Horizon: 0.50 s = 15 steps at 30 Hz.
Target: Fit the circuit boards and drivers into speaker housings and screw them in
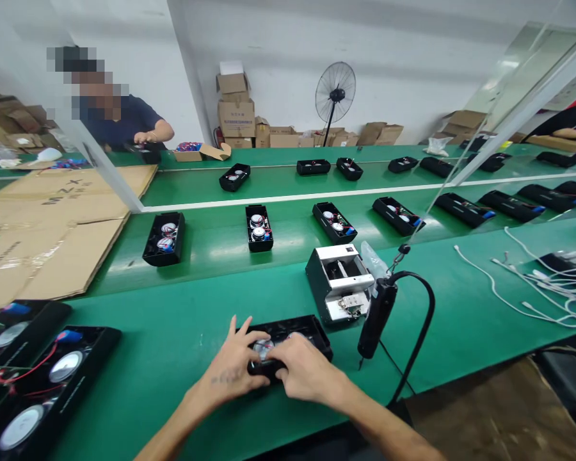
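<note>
Left hand [235,371] and right hand [303,371] side by side, palms down, fingers [233,326] spread forward.
</note>
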Motion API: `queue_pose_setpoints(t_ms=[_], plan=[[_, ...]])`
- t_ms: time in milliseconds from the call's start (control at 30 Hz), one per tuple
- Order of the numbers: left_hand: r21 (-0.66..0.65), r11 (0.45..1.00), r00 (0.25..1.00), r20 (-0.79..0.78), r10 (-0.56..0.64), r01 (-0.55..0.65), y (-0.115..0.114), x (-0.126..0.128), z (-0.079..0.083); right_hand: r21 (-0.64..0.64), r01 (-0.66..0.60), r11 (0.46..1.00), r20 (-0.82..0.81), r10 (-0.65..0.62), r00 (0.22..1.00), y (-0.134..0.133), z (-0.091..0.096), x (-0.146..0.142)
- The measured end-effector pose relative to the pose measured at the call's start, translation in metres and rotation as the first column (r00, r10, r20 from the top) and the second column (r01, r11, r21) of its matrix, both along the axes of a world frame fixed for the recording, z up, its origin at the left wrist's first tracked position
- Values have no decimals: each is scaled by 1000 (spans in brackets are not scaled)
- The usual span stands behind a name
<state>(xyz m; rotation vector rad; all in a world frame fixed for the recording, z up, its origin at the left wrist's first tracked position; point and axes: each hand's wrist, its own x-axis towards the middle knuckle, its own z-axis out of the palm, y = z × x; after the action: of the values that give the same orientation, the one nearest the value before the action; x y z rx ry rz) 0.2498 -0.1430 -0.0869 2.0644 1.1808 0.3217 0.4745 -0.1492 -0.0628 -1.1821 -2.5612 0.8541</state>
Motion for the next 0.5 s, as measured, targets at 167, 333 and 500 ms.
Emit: queue_pose_setpoints(t_ms=[167,333,500], plan=[[-234,972,999,54,7,6,53,-1,30,-98,-38,994,134,51,990,57,37,-9],[-299,954,997,83,0,25,65,-1,28,-104,-66,992,187,84,979,72,38,-18],[-344,939,996,86,11,20,62,0,25,-138,-68,988,218,97,971,69,34,-21]])
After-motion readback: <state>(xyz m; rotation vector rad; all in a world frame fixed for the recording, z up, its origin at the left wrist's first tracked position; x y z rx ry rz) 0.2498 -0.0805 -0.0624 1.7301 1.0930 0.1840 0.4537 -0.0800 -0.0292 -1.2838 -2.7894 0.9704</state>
